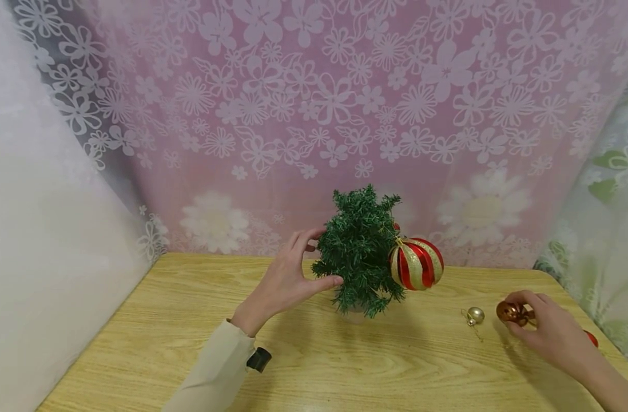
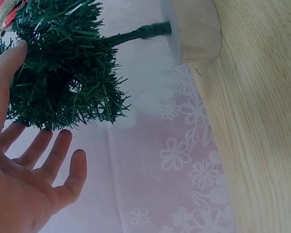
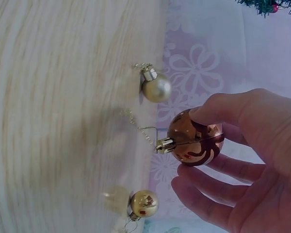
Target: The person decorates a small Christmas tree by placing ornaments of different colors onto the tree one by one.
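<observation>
A small green artificial Christmas tree [image 1: 357,246] stands upright on the table, its round wooden base [image 2: 201,31] showing in the left wrist view. My left hand [image 1: 288,277] is at the tree's left side, thumb against the front branches and fingers spread loosely around the back. On the right side of the tree hangs a large red-and-gold striped bauble [image 1: 417,264]. Over the table's right part, my right hand [image 1: 556,332] pinches a shiny copper bauble [image 3: 194,138] between thumb and fingers; its gold cap and thin cord [image 3: 145,136] point away from the palm.
A small pale-gold bauble [image 1: 476,315] with a cord lies left of my right hand. Another small gold bauble [image 3: 144,203] appears in the right wrist view. Part of a red object [image 1: 592,339] shows behind my right hand. Flowered curtain [image 1: 345,114] hangs behind the wooden table [image 1: 314,366].
</observation>
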A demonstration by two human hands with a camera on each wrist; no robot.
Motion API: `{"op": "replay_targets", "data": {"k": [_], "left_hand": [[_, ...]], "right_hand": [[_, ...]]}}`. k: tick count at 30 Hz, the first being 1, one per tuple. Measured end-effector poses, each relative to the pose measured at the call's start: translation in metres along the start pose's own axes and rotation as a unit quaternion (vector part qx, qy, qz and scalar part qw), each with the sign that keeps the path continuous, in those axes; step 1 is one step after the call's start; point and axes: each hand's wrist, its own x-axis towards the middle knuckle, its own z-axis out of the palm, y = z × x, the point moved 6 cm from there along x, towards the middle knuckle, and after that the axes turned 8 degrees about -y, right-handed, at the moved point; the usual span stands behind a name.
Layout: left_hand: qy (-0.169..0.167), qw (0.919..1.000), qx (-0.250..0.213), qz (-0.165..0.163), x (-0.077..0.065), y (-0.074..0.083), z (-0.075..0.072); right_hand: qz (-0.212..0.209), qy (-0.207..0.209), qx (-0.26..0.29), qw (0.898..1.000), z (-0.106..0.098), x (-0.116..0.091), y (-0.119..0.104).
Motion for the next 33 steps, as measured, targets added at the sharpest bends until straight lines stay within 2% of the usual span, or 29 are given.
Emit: {"op": "replay_targets", "data": {"k": [11, 15, 20, 28, 33], "left_hand": [[0.025, 0.9996, 0.007, -0.014, 0.000, 0.001, 0.001], [0.031, 0.9992, 0.019, -0.014, -0.002, 0.004, 0.002], [0.051, 0.9976, 0.046, -0.010, -0.003, 0.009, 0.003], [0.086, 0.9930, 0.079, -0.017, -0.006, 0.017, 0.008], [0.111, 0.9887, 0.098, -0.023, -0.007, 0.023, 0.012]], "right_hand": [[0.008, 0.027, 0.037, 0.999, -0.009, -0.006, -0.013], [0.005, 0.054, 0.043, 0.998, -0.014, -0.009, -0.020], [-0.008, 0.096, 0.066, 0.993, -0.024, -0.012, -0.029], [-0.005, 0.108, 0.137, 0.985, -0.033, -0.013, -0.038], [-0.010, 0.130, 0.149, 0.980, -0.042, -0.012, -0.044]]}}
